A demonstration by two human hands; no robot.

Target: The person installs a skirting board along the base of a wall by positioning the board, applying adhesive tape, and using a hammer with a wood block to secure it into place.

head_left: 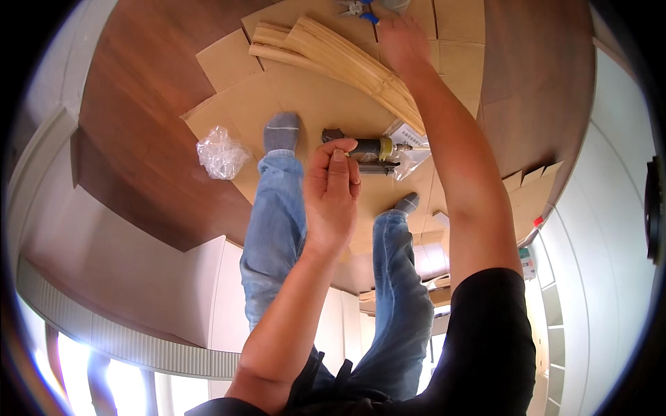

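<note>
"What was nearest?"
"The left hand, on the near side of the wooden strips, its thumb and forefinger pinched, seemingly on a tiny pale piece. A slack pinch could have dropped it."
"Under that?"
"A black-and-yellow power tool, also short of the strips; a careless knock might have shifted it."
"Farthest?"
"The right hand, just past the strips, by blue-handled pliers; I couldn't tell its grip. Its forearm, swung low, could have jostled the strips."
</note>
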